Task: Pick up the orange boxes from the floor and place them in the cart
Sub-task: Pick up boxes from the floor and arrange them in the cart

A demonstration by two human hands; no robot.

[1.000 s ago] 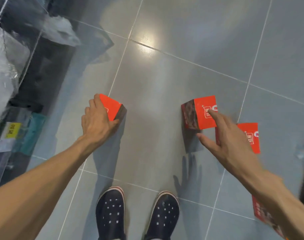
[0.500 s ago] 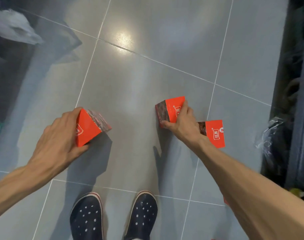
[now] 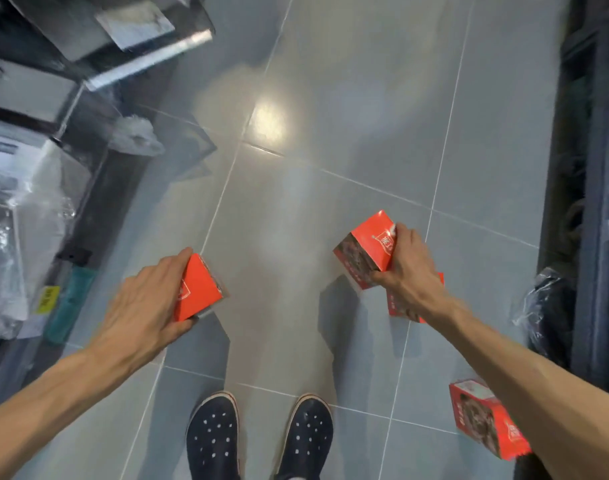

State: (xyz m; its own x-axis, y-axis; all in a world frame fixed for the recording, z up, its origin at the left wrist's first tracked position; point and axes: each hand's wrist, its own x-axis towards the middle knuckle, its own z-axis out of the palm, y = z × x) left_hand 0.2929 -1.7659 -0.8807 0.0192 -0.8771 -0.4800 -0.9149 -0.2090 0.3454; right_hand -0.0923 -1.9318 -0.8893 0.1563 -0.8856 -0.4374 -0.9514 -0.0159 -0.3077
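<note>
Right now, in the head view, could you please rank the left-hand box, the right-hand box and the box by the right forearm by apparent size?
1. Box by the right forearm, nearest the camera.
2. Right-hand box and left-hand box: too alike to rank.

Glossy grey tiled floor (image 3: 348,98) between dark shelving (image 3: 594,202).

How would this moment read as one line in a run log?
left hand: grips orange box | right hand: grips second box | floor: two boxes left
</note>
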